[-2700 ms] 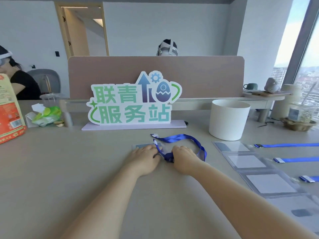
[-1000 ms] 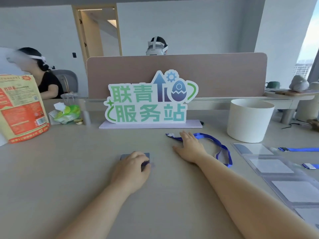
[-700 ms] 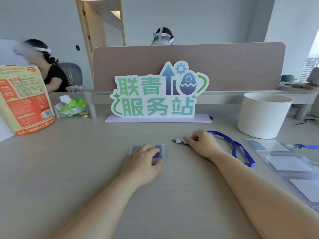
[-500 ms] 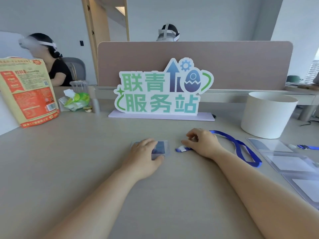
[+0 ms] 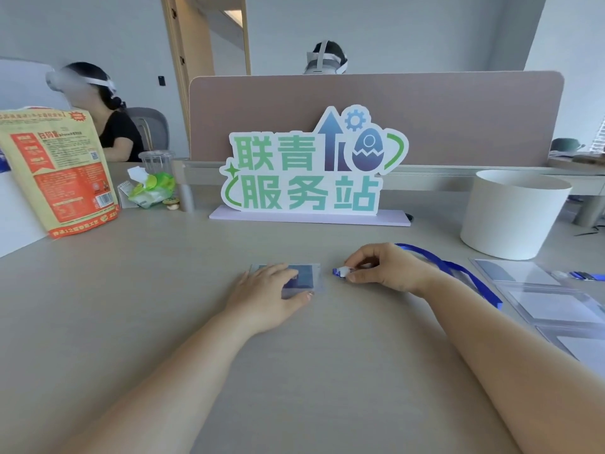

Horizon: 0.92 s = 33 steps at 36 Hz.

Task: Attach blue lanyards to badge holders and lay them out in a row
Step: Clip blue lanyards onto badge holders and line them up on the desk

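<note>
The clip end (image 5: 340, 272) of the blue lanyard (image 5: 458, 269) is now brought just beside the badge holder (image 5: 306, 276), closer than a second ago. It is pinched by the right hand (image 5: 389, 267) between thumb and curled fingers. The holder is pressed flat on the table (image 5: 163, 290) by the left hand (image 5: 270, 291), fingers straight. Further holders (image 5: 550, 306) are laid in a row at the right, near a white tub (image 5: 514, 214).

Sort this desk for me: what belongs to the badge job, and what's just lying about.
Job: badge holder under the left hand; blue lanyard, clip end pinched by the right hand; laid-out holders at right.
Lying about: orange bag; wipes pack; white tub; green sign.
</note>
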Motion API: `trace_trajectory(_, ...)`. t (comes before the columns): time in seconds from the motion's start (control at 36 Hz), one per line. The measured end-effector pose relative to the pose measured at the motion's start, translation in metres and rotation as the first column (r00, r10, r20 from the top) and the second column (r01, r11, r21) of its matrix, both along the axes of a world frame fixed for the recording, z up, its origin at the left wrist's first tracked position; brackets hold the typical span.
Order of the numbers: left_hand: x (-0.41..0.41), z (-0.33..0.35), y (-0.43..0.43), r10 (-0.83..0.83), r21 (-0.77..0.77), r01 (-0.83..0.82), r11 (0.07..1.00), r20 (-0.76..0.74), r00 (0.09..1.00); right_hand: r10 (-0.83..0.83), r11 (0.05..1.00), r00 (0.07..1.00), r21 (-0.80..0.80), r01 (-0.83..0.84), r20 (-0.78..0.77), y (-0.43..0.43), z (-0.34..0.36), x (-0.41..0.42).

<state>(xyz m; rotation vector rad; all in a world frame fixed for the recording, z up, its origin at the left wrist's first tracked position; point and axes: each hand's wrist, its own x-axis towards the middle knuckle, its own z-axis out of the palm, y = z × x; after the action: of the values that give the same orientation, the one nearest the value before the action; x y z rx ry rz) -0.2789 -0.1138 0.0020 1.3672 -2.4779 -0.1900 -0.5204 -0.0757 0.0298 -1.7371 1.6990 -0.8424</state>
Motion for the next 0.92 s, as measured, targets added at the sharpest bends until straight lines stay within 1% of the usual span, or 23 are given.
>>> trace_trajectory(0.14, 0.001, 0.002, -0.001, 0.005, 0.027, -0.004, 1.0, -0.015, 1.0, -0.03, 0.998, 0.999, -0.063, 0.031, 0.016, -0.002, -0.003, 0.009)
trace_trajectory(0.22, 0.002, 0.004, -0.002, 0.027, 0.026, -0.027, 0.999, -0.001, 1.0, -0.05, 0.993, 0.998, -0.104, 0.048, -0.022, -0.004, -0.005, 0.012)
trace_trajectory(0.31, 0.002, 0.004, -0.002, 0.047, 0.039, -0.047, 0.998, 0.008, 0.999, -0.036, 0.991, 0.998, -0.132, 0.03, -0.05, -0.005, -0.008, 0.016)
trace_trajectory(0.39, 0.003, 0.003, -0.003, 0.052, 0.076, -0.052, 0.996, -0.006, 0.999, -0.004, 0.991, 0.998, -0.136, -0.004, -0.062, -0.007, -0.01, 0.02)
trace_trajectory(0.53, 0.002, 0.001, -0.008, 0.032, 0.042, -0.035, 0.999, 0.068, 0.997, 0.024, 0.993, 0.992, -0.113, -0.038, -0.126, -0.009, -0.013, 0.025)
trace_trajectory(0.61, 0.003, 0.002, -0.007, 0.042, 0.037, -0.044, 0.998, 0.048, 0.998, 0.064, 0.989, 0.978, -0.12, -0.09, -0.201, -0.009, -0.015, 0.029)
trace_trajectory(0.69, 0.004, 0.003, -0.006, 0.037, 0.071, -0.04, 0.997, 0.038, 0.999, 0.096, 0.982, 0.97, -0.14, -0.13, -0.223, -0.008, -0.013, 0.032)
trace_trajectory(0.78, 0.004, 0.005, -0.004, 0.069, 0.098, -0.069, 0.993, 0.003, 0.998, 0.094, 0.982, 0.964, -0.134, -0.131, -0.25, -0.01, -0.013, 0.033)
trace_trajectory(0.92, 0.003, 0.006, -0.003, 0.114, 0.122, -0.108, 0.987, -0.043, 0.993, 0.064, 0.987, 0.967, -0.128, -0.098, -0.248, -0.012, -0.017, 0.035)
